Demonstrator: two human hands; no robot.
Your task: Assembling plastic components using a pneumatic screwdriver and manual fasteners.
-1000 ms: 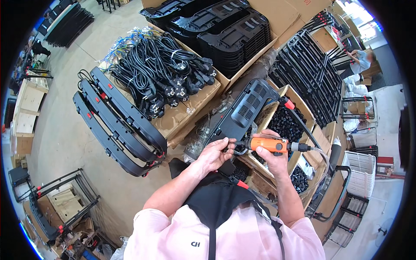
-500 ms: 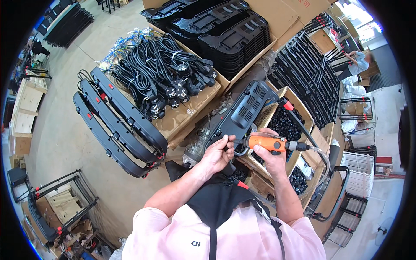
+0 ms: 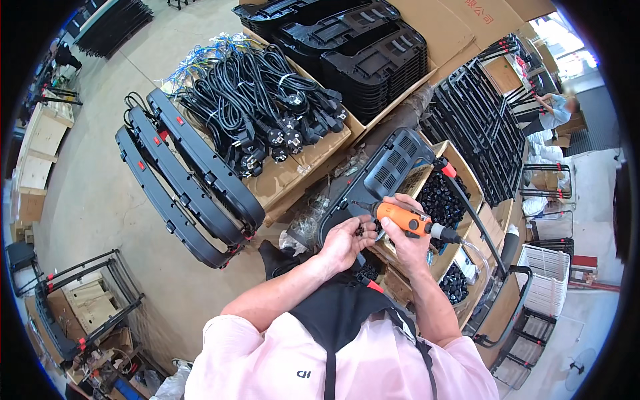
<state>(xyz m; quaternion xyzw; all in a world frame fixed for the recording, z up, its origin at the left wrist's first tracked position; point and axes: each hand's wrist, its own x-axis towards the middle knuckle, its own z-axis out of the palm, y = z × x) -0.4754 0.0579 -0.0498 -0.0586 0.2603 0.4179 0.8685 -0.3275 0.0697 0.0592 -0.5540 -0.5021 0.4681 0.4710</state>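
My right hand (image 3: 408, 245) is wrapped round an orange pneumatic screwdriver (image 3: 403, 219), its hose (image 3: 477, 245) trailing off to the right. The tool's dark tip points left, over a black plastic housing (image 3: 347, 203) with a vented raised part. Just below that tip is my left hand (image 3: 345, 245), palm turned up and fingers curled. Small dark pieces (image 3: 361, 231), which look like screws, lie in its cupped fingers. The housing rests in front of me, joined to a black tube frame (image 3: 477, 217) with red clips.
Bins of small black parts (image 3: 441, 197) stand to the right of the housing. Power cords (image 3: 247, 100) lie heaped on a carton at the left, beside curved black housings (image 3: 190, 183). Stacked black panels (image 3: 373, 57) and tube frames (image 3: 477, 127) stand farther back. Another person (image 3: 557, 113) is far right.
My left hand has moved off the driver's tip and turned its palm up, showing the small dark pieces. The screwdriver has tilted, its rear end lower. The whole view has shifted slightly.
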